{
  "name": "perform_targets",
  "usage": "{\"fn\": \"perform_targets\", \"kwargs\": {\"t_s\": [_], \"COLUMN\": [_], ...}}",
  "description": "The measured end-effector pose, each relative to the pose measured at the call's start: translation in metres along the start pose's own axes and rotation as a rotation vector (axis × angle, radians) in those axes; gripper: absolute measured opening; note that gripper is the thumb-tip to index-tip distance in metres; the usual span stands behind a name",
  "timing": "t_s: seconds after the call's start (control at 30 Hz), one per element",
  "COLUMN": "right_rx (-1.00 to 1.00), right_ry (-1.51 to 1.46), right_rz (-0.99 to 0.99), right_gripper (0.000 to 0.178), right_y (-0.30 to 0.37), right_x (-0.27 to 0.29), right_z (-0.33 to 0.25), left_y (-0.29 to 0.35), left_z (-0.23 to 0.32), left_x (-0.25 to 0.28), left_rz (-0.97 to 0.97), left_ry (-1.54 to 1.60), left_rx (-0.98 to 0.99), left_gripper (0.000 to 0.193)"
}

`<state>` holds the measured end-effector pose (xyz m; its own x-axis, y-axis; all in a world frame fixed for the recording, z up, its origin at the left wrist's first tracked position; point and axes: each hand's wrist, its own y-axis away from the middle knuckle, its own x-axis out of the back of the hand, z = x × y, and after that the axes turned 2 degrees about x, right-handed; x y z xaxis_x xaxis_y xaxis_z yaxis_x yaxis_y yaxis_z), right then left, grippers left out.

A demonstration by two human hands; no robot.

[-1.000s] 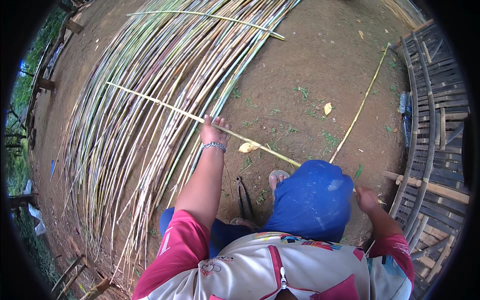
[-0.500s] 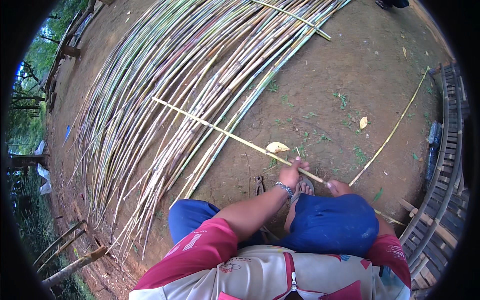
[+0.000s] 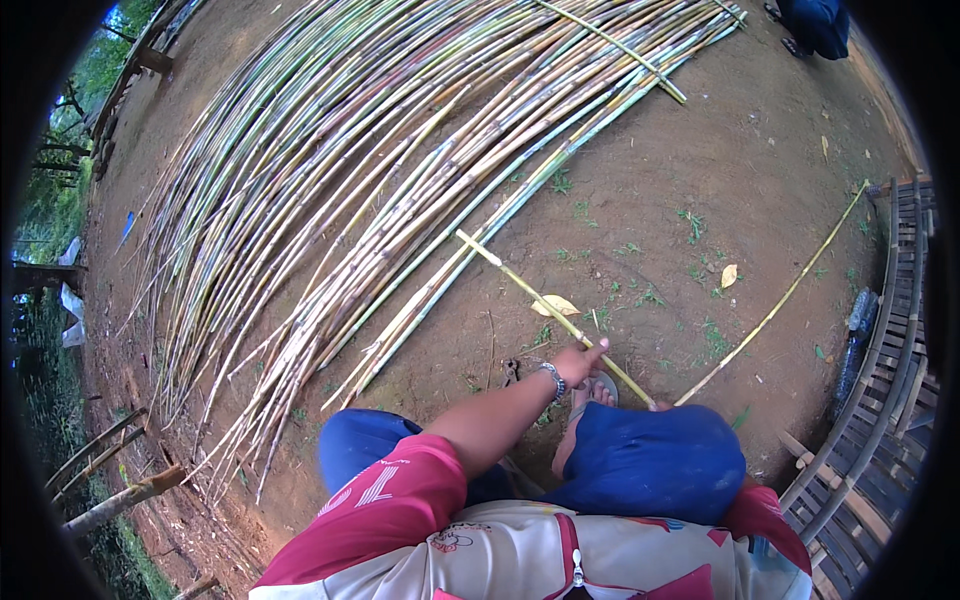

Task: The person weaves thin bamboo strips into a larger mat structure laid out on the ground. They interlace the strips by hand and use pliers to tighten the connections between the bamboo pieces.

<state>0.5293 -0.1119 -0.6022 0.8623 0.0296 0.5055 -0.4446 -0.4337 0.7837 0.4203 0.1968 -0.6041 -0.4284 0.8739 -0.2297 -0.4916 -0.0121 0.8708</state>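
A long, thin yellowish cane slants from the laid-out canes down toward my right knee. My left hand, with a bracelet at the wrist, is closed round it, thumb uppermost. At the cane's near end only the fingertips of my right hand show, pressed against it; my blue-clad knee hides the rest. Below the cane is my sandalled foot. Dark pliers lie on the soil left of my left hand.
Many long canes lie side by side on the soil, with a crosspiece over them. Another cane lies at the right, near plastic bottles and a slatted bamboo platform. Someone in dark clothing is at the far right.
The held cane has slid back toward my right side, its far end coming off most of the laid-out canes. My right hand has dropped behind my knee. The view has shifted slightly.
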Motion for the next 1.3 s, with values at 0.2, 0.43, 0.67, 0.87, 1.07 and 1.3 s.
{"fn": "perform_targets", "kwargs": {"t_s": [0.2, 0.43, 0.67, 0.87, 1.07, 1.3], "right_rx": [0.071, 0.053, 0.000, 0.003, 0.022, 0.102], "right_ry": [-0.146, -0.018, 0.135, 0.166, 0.184, 0.106], "right_rz": [-0.088, -0.040, 0.038, 0.058, 0.073, 0.007], "right_gripper": [0.047, 0.048, 0.049, 0.050, 0.052, 0.057], "right_y": [-0.029, -0.054, -0.071, -0.090, -0.114, -0.128], "right_x": [-0.020, -0.011, 0.003, 0.005, 0.002, -0.009], "right_z": [-0.051, -0.036, -0.004, -0.016, -0.031, -0.030], "left_y": [0.007, 0.016, 0.018, 0.017, 0.018, 0.021], "left_z": [-0.032, -0.020, -0.018, -0.018, -0.027, -0.035], "left_x": [0.069, 0.176, 0.228, 0.241, 0.230, 0.233], "left_rz": [0.240, 0.879, 0.853, 0.954, 0.906, 0.836], "left_ry": [0.546, 1.385, 1.637, 1.660, 1.597, 1.517], "left_rx": [-0.162, -0.404, -0.479, -0.371, -0.329, -0.402], "left_gripper": [0.089, 0.120, 0.127, 0.092, 0.085, 0.100]}}
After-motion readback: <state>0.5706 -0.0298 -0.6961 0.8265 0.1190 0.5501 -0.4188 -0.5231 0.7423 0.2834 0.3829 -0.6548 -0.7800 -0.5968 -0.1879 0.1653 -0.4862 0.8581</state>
